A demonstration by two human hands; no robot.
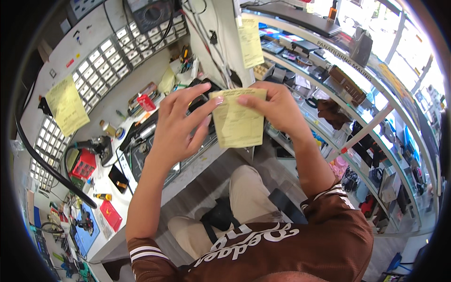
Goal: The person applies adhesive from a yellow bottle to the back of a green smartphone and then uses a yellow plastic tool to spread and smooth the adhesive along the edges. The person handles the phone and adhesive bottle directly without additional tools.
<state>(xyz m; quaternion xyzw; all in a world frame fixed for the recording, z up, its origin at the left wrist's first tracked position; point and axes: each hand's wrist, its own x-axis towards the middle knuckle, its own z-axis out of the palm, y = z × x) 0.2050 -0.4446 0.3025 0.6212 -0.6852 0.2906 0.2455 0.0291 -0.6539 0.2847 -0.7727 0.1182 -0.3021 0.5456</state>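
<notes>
Two bare hands are raised around a yellow paper slip [240,124], which is held up ahead of the person's knees. The right hand [282,109] pinches its upper right part, thumb across the front and the other fingers behind. The left hand [173,126] has its fingers spread wide, the index tip overlapping the slip's upper left corner; whether it presses there I cannot tell. Beyond the left forearm, the white tabletop [104,184] carries a red box [84,163], a flat red packet [110,215] and a blue mat [86,231]. Another yellow sheet [67,106] hangs at the left, and crowded shelving [307,40] stands to the right.
</notes>
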